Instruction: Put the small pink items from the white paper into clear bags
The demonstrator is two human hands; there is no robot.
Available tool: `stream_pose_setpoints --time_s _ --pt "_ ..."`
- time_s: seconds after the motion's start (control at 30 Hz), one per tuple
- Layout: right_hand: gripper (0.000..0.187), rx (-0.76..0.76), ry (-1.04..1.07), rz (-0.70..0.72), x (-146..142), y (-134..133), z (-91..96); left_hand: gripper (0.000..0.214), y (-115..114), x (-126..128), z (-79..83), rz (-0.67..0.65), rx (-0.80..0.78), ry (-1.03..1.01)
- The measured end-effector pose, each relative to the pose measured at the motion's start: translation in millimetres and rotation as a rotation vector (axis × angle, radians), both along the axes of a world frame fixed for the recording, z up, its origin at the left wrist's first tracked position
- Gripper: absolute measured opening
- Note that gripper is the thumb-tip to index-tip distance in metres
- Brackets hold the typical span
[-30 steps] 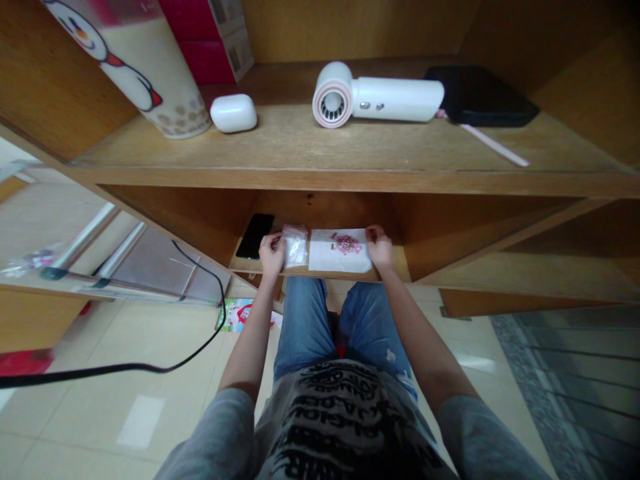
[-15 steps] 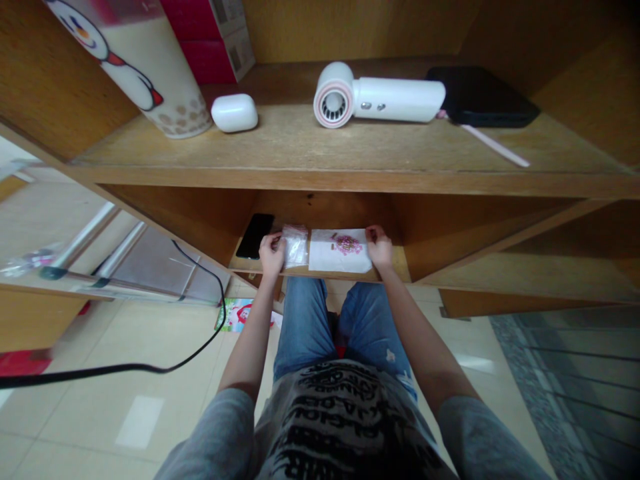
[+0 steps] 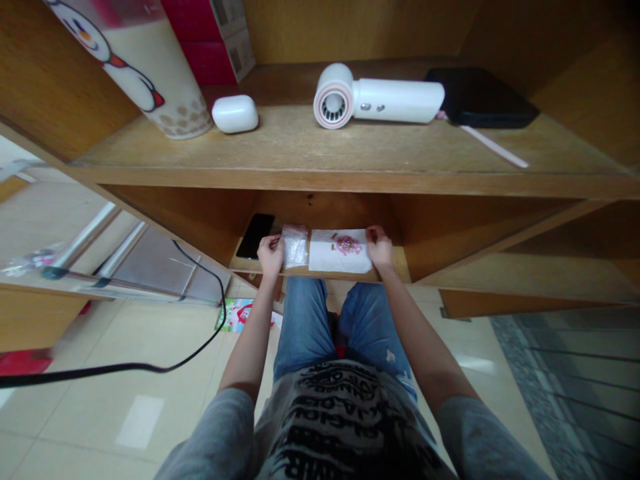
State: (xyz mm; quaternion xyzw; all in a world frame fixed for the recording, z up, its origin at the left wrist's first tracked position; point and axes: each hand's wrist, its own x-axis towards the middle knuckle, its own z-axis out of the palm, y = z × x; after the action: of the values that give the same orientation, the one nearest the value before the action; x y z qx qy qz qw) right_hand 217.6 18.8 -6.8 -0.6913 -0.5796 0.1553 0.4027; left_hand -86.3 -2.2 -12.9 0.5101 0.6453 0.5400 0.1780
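On the lower wooden shelf (image 3: 400, 263) lies a white sheet (image 3: 340, 257) with a small heap of pink beads (image 3: 347, 244) on it. My right hand (image 3: 380, 247) rests at the sheet's right edge, fingers curled against it. My left hand (image 3: 271, 252) is closed beside a clear plastic bag (image 3: 295, 245) that lies just left of the sheet; it touches the bag's left side. A black phone (image 3: 255, 235) lies flat further left on the same shelf.
The upper shelf (image 3: 320, 150) carries a white hair dryer (image 3: 375, 100), a white earbud case (image 3: 235, 113), a tall penguin-print cup (image 3: 145, 67), a red box (image 3: 210, 37) and a black flat device (image 3: 480, 97). A black cable (image 3: 150, 363) runs across the tiled floor.
My left hand has shifted very slightly at the plastic bag's edge. The right hand and the sheet have stayed put.
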Motion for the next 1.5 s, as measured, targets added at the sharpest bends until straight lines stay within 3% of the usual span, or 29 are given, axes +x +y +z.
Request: stream_pose_setpoints --time_s 0.43,0.93,1.1,1.23,1.5 --pt "0.024 0.086 0.175 0.007 3.1 3.4 -5.2 0.016 -0.9 0.3 -1.3 -0.023 -0.011 -0.007" --pt "0.020 0.080 0.263 0.013 5.3 8.6 -7.6 0.018 3.2 0.4 18.2 -0.091 -0.081 -0.193" --pt "0.020 0.074 0.347 0.098 11.3 13.5 -6.8 0.017 5.5 2.8 33.9 -0.126 -0.090 -0.231" --pt "0.020 0.079 0.385 0.135 5.4 7.3 5.8 0.016 6.6 10.5 48.4 -0.196 -0.093 -0.257" --pt "0.026 -0.015 0.422 0.428 -33.2 -20.4 32.9 0.014 5.3 51.4 67.2 -0.483 -0.139 -0.151"
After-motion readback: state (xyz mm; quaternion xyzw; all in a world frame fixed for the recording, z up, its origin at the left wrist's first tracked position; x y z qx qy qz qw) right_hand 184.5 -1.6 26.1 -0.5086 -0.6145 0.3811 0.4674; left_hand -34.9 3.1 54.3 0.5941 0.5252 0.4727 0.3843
